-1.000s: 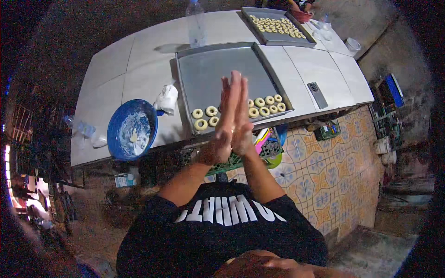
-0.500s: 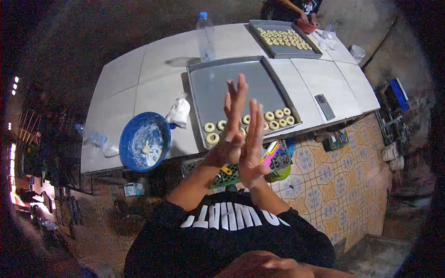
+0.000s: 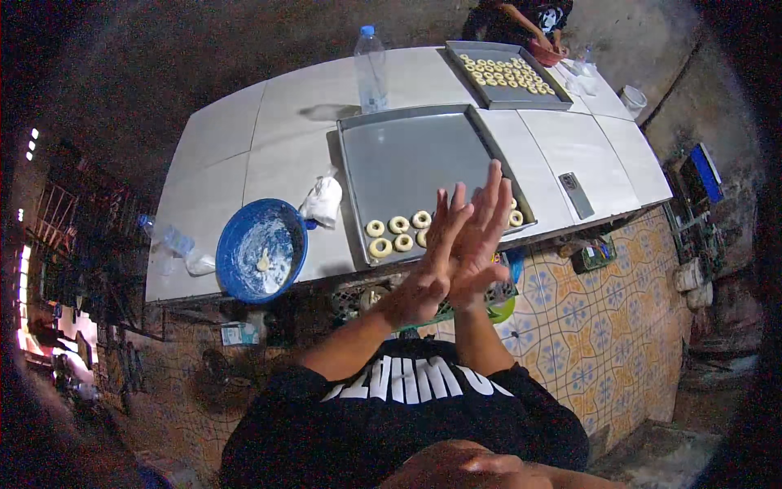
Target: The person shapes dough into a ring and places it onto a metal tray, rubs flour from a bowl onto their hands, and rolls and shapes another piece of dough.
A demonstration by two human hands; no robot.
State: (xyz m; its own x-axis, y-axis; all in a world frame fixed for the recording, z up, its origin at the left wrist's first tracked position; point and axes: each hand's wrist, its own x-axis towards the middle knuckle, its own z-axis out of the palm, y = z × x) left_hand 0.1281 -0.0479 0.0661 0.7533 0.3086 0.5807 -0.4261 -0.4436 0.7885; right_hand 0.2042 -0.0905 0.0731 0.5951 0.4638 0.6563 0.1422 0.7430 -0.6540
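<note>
One left hand (image 3: 432, 277), bare, fingers extended, slightly parted. One right hand (image 3: 475, 265), just beside it, palm turned leftward, fingertips reaching past the left's (palm contact I cannot confirm from my remote station). Left forearm (image 3: 350, 342) and right forearm (image 3: 481, 336), bare, logged converging toward the hands.

Two trays (image 3: 415, 155), one blue bowl (image 3: 231, 254)

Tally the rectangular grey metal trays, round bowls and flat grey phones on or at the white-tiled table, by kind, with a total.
Rectangular grey metal trays: 2 (near tray, far tray)
Round blue plastic bowl: 1
Round red bowl: 1
Flat grey phone: 1
Total: 5
</note>
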